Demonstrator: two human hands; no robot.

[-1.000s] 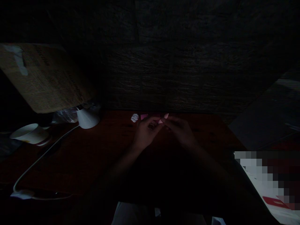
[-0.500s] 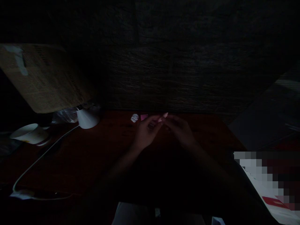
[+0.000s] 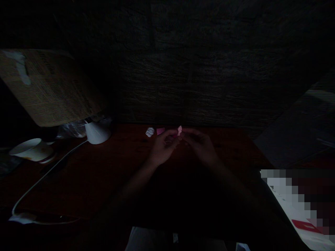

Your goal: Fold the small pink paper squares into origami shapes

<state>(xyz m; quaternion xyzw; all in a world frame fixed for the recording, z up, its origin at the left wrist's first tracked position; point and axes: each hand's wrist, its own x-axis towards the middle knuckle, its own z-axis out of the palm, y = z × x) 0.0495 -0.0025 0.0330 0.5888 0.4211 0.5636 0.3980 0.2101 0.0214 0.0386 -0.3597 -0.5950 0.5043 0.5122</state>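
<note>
Between the fingertips of both hands is a small piece of pink paper (image 3: 179,130), its pointed end sticking up. My left hand (image 3: 163,148) pinches it from the left, and my right hand (image 3: 200,144) meets it from the right with thumb and forefinger. Just beyond my left hand lies a flat pink paper square (image 3: 160,131), partly hidden by the fingers. To its left rests a crumpled white paper ball (image 3: 150,131). The scene is very dark, so the paper's folds are hard to make out.
A lamp with a white base (image 3: 97,133) and a brown printed shade (image 3: 54,87) stands at the left of the wooden table (image 3: 110,170). Its cord (image 3: 44,176) runs towards me. A tilted paper cup (image 3: 32,150) is farther left. Behind is a dark wall (image 3: 183,69).
The pink paper between my fingers has turned from slanting right to nearly upright and moved slightly left. Both hands stay in almost the same place.
</note>
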